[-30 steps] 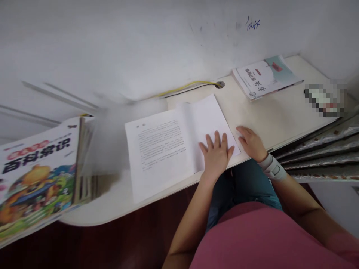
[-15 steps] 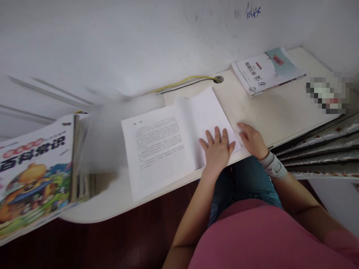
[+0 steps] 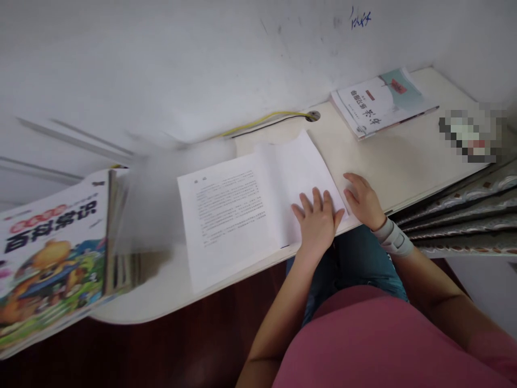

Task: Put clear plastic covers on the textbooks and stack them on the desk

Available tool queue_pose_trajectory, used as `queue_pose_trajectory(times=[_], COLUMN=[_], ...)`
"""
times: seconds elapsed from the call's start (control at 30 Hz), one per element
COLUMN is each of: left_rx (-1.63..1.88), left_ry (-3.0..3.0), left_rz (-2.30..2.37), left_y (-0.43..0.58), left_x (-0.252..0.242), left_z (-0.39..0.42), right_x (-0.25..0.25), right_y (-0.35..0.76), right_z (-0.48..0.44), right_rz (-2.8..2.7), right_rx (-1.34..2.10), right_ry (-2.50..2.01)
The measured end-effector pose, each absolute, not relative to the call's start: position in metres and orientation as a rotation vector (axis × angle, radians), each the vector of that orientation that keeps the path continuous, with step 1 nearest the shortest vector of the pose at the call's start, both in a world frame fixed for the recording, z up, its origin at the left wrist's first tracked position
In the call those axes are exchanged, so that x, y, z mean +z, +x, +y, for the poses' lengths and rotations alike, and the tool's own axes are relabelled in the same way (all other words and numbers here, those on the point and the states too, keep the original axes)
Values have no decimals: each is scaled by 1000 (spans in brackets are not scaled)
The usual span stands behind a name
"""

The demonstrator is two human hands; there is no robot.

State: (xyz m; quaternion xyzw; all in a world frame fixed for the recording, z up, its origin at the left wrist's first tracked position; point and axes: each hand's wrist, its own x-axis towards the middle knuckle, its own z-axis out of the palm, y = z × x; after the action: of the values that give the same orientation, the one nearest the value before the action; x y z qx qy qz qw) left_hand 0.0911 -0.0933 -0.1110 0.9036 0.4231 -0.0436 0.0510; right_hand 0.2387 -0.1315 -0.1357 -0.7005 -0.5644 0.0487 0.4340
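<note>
An open book point(image 3: 234, 248) lies on the narrow cream desk point(image 3: 161, 291), its left page printed with lines of text and its right page point(image 3: 286, 161) blank. My left hand point(image 3: 318, 221) rests flat on the lower part of the blank page, fingers spread. Just past that page's right edge is my right hand point(image 3: 364, 200), fingers loosely curved and thumb apart, holding nothing. A grey band circles the right wrist. Whether the right fingertips touch the desk, I cannot tell.
Books with a colourful cover point(image 3: 56, 264) are stacked at the left, beside a blurred grey patch. Another paperback point(image 3: 383, 102) lies at the back right, near a cable hole point(image 3: 313, 115) with a yellow cable. A pixelated item point(image 3: 468, 134) and a patterned curtain point(image 3: 464, 215) are at the right.
My left hand has slid slightly right and toward the desk's front edge, still flat on the page. My right hand has barely shifted. The view has moved a little.
</note>
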Motion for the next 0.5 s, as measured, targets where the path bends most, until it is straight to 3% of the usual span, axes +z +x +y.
queue_pose_trajectory(times=[0.23, 0.4, 0.5], left_rx=[-128, -214, -161], left_ry=[2836, 2888, 2951], left_rz=[968, 455, 484], left_y=[79, 80, 93], left_x=[-92, -79, -83], left_z=[-74, -12, 26], right_x=[-137, -134, -132], right_y=[233, 230, 230], right_z=[-131, -130, -131], right_rz=[-1581, -1666, -1694], right_rx=[70, 17, -7], right_ry=[-1863, -1944, -1973])
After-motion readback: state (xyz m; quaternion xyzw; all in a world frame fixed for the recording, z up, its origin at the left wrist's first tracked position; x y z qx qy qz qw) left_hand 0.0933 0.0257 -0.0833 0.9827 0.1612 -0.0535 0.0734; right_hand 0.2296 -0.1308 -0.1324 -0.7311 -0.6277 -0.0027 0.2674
